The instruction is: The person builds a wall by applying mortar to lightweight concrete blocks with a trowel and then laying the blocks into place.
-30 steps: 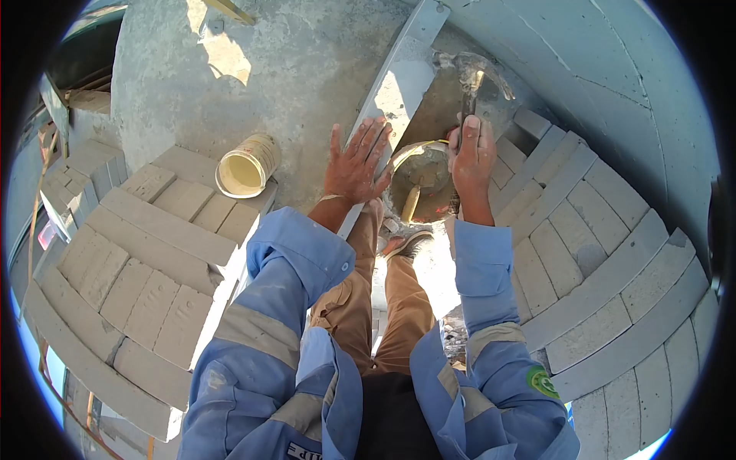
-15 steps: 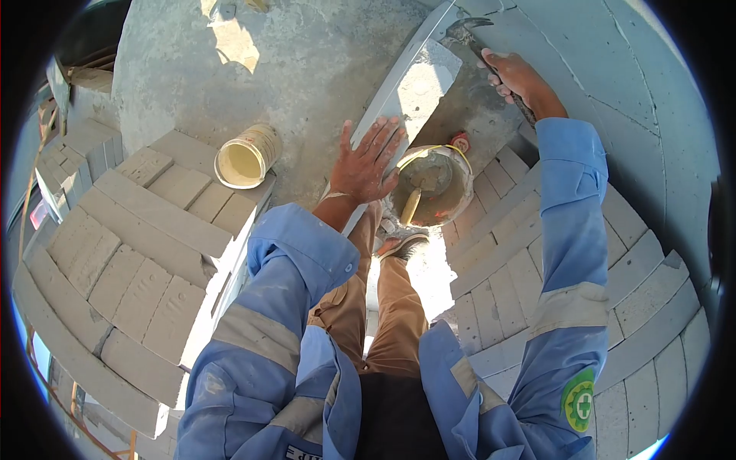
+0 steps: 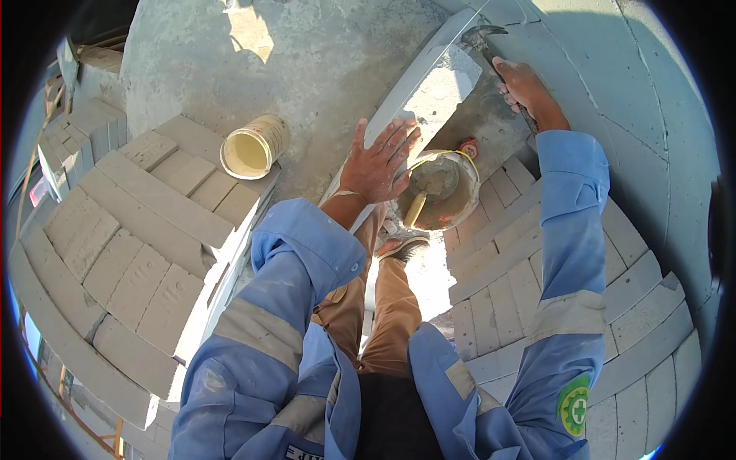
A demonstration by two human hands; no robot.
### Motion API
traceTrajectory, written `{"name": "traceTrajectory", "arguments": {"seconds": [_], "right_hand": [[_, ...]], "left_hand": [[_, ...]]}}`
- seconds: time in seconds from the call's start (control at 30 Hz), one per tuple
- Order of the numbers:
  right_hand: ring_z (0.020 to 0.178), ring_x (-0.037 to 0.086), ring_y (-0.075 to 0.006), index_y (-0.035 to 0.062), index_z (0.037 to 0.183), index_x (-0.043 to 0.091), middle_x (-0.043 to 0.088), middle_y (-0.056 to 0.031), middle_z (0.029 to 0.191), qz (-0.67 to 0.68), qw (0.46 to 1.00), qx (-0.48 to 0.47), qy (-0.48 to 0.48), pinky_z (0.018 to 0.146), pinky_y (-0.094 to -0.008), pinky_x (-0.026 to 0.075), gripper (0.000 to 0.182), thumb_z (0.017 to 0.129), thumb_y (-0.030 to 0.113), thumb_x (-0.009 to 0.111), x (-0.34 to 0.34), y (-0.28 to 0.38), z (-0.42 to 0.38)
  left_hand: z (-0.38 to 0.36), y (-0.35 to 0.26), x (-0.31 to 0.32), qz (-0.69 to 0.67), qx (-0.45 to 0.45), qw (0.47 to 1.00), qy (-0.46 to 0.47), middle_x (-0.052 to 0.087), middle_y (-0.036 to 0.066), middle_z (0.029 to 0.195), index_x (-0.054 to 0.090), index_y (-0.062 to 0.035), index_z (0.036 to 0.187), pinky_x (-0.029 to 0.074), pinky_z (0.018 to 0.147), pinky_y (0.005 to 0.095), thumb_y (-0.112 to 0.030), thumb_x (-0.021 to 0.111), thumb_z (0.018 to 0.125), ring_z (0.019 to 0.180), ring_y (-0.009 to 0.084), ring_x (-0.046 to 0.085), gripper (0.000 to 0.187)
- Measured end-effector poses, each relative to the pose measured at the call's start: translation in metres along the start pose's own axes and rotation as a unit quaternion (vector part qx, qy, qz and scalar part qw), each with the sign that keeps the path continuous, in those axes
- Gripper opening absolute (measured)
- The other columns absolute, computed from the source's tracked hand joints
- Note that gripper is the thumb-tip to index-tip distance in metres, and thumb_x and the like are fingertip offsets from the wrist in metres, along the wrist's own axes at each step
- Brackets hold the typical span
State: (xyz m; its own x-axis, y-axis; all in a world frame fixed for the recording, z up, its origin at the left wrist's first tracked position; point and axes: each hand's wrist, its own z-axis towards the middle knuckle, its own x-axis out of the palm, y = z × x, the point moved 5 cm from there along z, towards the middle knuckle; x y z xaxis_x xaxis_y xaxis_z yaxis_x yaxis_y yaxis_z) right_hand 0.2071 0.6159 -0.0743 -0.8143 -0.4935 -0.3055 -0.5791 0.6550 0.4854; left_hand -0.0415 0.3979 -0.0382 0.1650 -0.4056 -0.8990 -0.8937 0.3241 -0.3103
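My left hand (image 3: 380, 162) lies flat with fingers stretched on a long, light-grey concrete block (image 3: 395, 103), which slants away from my legs. Sunlight falls on part of the block's rough side, toward its far end. In my right hand (image 3: 521, 86) is a claw hammer (image 3: 483, 40), gripped by its dark handle; its metal head is close to the block's far end. Just right of my left hand stands a bucket (image 3: 469, 195) with grey mortar inside. A trowel with a pale handle (image 3: 415, 210) rests in that bucket.
A cream pail (image 3: 270, 144) lies tipped on its side by the left block stack (image 3: 142, 287). More blocks are stacked at right (image 3: 510, 287), beside a grey block wall (image 3: 613, 84). A red tape measure (image 3: 468, 147) sits behind the bucket. My sandalled foot (image 3: 406, 247) is below it.
The whole view has shifted slightly, so the block, bucket and pail appear a little further right. My left hand is still flat on the block, and my right still grips the hammer.
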Motion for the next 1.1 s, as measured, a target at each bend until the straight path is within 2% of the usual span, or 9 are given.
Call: {"name": "traceTrajectory", "arguments": {"seconds": [0.27, 0.37, 0.43, 0.6, 0.67, 0.73, 0.8, 0.87, 1.1], "right_hand": [[0.045, 0.044, -0.0162, 0.0024, 0.096, 0.063, 0.052, -0.0049, 0.065, -0.024, 0.999, -0.03, -0.024, 0.041, -0.035, 0.039, 0.043, 0.102, 0.043, 0.048, 0.013, 0.0, -0.01], [0.05, 0.049, -0.0173, 0.0018, 0.092, 0.062, 0.054, -0.007, 0.067, 0.036, 0.986, -0.07, -0.144, 0.046, -0.0359, 0.042, 0.047, 0.102, 0.045, 0.048, 0.024, -0.014, -0.029], [0.056, 0.05, -0.017, 0.0012, 0.092, 0.061, 0.055, -0.0078, 0.069, -0.079, 0.89, -0.256, -0.369, 0.053, -0.0332, 0.043, 0.049, 0.102, 0.048, 0.047, 0.021, -0.015, -0.058], [0.06, 0.048, -0.0168, -0.0034, 0.098, 0.057, 0.056, -0.0059, 0.075, 0.164, 0.888, -0.243, -0.355, 0.057, -0.0288, 0.039, 0.05, 0.103, 0.045, 0.047, 0.07, -0.033, -0.157], [0.049, 0.038, -0.0093, 0.0074, 0.076, 0.048, 0.044, 0.0014, 0.062, 0.257, 0.871, -0.326, -0.263, 0.045, -0.0287, 0.031, 0.05, 0.105, 0.047, 0.042, 0.086, -0.022, -0.178], [0.049, 0.04, -0.0117, 0.0058, 0.079, 0.05, 0.044, 0.0, 0.061, 0.149, 0.852, -0.394, -0.311, 0.046, -0.0303, 0.033, 0.049, 0.106, 0.046, 0.042, 0.098, -0.106, -0.142], [0.05, 0.042, -0.0141, 0.0042, 0.081, 0.052, 0.043, -0.0014, 0.06, 0.04, 0.817, -0.453, -0.355, 0.048, -0.0319, 0.035, 0.048, 0.106, 0.045, 0.042, 0.109, -0.095, -0.148], [0.055, 0.048, -0.0199, 0.0013, 0.086, 0.056, 0.048, -0.0071, 0.063, -0.012, 0.917, -0.291, -0.273, 0.053, -0.0367, 0.04, 0.051, 0.105, 0.047, 0.044, 0.137, -0.078, -0.141], [0.067, 0.049, -0.0146, 0.0005, 0.093, 0.06, 0.057, -0.0061, 0.077, 0.123, 0.942, -0.211, -0.229, 0.06, -0.0305, 0.04, 0.053, 0.103, 0.051, 0.046, 0.159, -0.083, -0.164]], "left_hand": [[-0.001, -0.002, -0.004, -0.015, 0.0, 0.998, -0.059, 0.03, -0.001, 0.161, 0.036, -0.0231, 0.154, 0.006, 0.12, 0.063, -0.047, 0.058, 0.088, 0.149, 0.0172, 0.025, 0.074], [-0.001, -0.002, -0.005, -0.026, -0.003, 0.998, -0.05, 0.03, -0.002, 0.161, 0.035, -0.0242, 0.154, 0.007, 0.12, 0.0626, -0.048, 0.06, 0.087, 0.149, 0.0165, 0.025, 0.076], [0.0, -0.001, -0.006, -0.036, -0.003, 0.998, -0.044, 0.03, -0.003, 0.161, 0.034, -0.0255, 0.154, 0.007, 0.12, 0.0625, -0.048, 0.062, 0.086, 0.149, 0.0161, 0.025, 0.077], [-0.001, -0.001, -0.004, -0.009, -0.016, 1.0, -0.024, 0.026, -0.008, 0.161, 0.028, -0.0311, 0.155, 0.008, 0.123, 0.0611, -0.054, 0.066, 0.084, 0.148, 0.012, 0.023, 0.084], [0.001, -0.001, -0.004, -0.023, -0.017, 1.0, -0.005, 0.025, -0.008, 0.161, 0.027, -0.0313, 0.155, 0.009, 0.122, 0.0614, -0.053, 0.066, 0.085, 0.149, 0.0115, 0.023, 0.084], [0.001, -0.001, -0.005, -0.028, -0.02, 0.999, -0.017, 0.027, -0.007, 0.161, 0.029, -0.0307, 0.155, 0.008, 0.122, 0.0609, -0.05, 0.067, 0.085, 0.148, 0.0122, 0.024, 0.082], [0.001, -0.001, -0.004, -0.033, -0.021, 0.999, -0.026, 0.029, -0.006, 0.16, 0.032, -0.0301, 0.154, 0.007, 0.122, 0.0604, -0.047, 0.067, 0.085, 0.148, 0.013, 0.026, 0.08], [-0.001, -0.001, -0.004, -0.04, -0.017, 0.998, -0.04, 0.029, -0.006, 0.16, 0.033, -0.0298, 0.154, 0.007, 0.122, 0.0603, -0.047, 0.067, 0.085, 0.148, 0.013, 0.026, 0.079], [-0.002, -0.002, -0.004, -0.044, -0.017, 0.998, -0.039, 0.03, -0.006, 0.16, 0.036, -0.0291, 0.153, 0.007, 0.122, 0.0598, -0.047, 0.067, 0.085, 0.148, 0.013, 0.026, 0.076]]}}
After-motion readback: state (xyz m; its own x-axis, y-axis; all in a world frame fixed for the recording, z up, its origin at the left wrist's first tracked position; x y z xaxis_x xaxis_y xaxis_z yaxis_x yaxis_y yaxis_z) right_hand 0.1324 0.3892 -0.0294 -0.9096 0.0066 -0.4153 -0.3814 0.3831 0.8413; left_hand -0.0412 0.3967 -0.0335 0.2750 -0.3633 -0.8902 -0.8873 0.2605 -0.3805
